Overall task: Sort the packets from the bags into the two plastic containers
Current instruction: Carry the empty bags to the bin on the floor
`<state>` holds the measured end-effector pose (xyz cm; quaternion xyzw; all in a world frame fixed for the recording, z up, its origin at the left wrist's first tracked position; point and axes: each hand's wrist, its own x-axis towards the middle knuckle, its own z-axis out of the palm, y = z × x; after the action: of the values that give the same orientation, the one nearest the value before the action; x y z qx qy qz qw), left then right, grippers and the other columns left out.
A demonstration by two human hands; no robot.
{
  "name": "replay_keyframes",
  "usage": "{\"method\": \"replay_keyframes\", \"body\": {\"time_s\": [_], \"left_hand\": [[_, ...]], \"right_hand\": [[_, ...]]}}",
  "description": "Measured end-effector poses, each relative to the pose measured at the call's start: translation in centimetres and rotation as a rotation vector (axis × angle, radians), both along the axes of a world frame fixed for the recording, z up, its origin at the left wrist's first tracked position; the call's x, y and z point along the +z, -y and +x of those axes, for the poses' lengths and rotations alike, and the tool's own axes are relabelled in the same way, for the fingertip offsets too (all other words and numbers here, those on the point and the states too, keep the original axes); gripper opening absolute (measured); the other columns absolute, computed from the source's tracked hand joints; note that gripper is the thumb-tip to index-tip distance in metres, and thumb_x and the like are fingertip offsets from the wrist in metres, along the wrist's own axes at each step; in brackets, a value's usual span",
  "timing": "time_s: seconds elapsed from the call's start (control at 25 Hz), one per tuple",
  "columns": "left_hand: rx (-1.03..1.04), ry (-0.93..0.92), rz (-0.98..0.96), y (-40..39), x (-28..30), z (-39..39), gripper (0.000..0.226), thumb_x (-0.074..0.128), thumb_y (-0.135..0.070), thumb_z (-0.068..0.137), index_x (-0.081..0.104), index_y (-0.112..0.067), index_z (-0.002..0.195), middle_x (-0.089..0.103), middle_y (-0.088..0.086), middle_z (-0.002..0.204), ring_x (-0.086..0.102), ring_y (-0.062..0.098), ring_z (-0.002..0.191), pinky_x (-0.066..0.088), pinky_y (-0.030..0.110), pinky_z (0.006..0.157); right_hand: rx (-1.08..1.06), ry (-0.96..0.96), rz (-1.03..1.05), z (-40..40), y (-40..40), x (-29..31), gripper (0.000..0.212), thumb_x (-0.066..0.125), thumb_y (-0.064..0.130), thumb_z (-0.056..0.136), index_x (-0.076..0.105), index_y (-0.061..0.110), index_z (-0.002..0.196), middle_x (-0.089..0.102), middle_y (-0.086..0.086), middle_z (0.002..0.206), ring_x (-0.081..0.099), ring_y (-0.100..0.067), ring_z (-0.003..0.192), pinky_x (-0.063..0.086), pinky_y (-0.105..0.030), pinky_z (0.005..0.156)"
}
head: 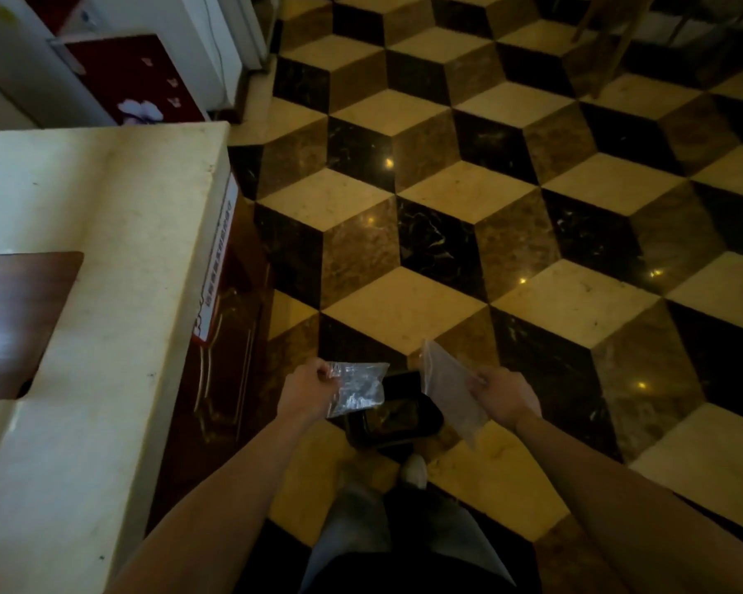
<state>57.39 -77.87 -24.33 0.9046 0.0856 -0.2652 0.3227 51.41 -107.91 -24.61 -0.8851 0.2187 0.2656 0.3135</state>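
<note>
My left hand (307, 390) pinches the corner of a crumpled clear plastic bag (357, 390) that hangs in the air. My right hand (500, 396) grips a flatter clear zip bag (445, 385) by its edge. Both bags hang above a dark plastic container (393, 422) that sits on the floor between my hands, partly hidden by the bags. What lies inside the bags and the container is too dim to tell.
A cream-topped counter (104, 293) with a dark wooden front stands at the left, with a brown board (14, 319) on it. The floor (490, 207) is patterned in cream, brown and black tiles. My legs and a white shoe (415, 471) are below the container.
</note>
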Motion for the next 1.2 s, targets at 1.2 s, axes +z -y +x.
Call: {"method": "replay_keyframes", "body": {"time_s": [1.2], "left_hand": [[0.096,-0.46,0.157,6.6,-55.1,0.5,0.021,0.049,-0.016,0.093,0.056,-0.019,0.113,0.064,0.012,0.106,0.062,0.035,0.096,0.052,0.039,0.078]], "right_hand": [[-0.059,-0.414,-0.037,4.7,-5.9,-53.4,0.025,0.046,0.01,0.092,0.061,0.0,0.109,0.063,-0.025,0.106,0.06,-0.045,0.097,0.049,-0.048,0.078]]}}
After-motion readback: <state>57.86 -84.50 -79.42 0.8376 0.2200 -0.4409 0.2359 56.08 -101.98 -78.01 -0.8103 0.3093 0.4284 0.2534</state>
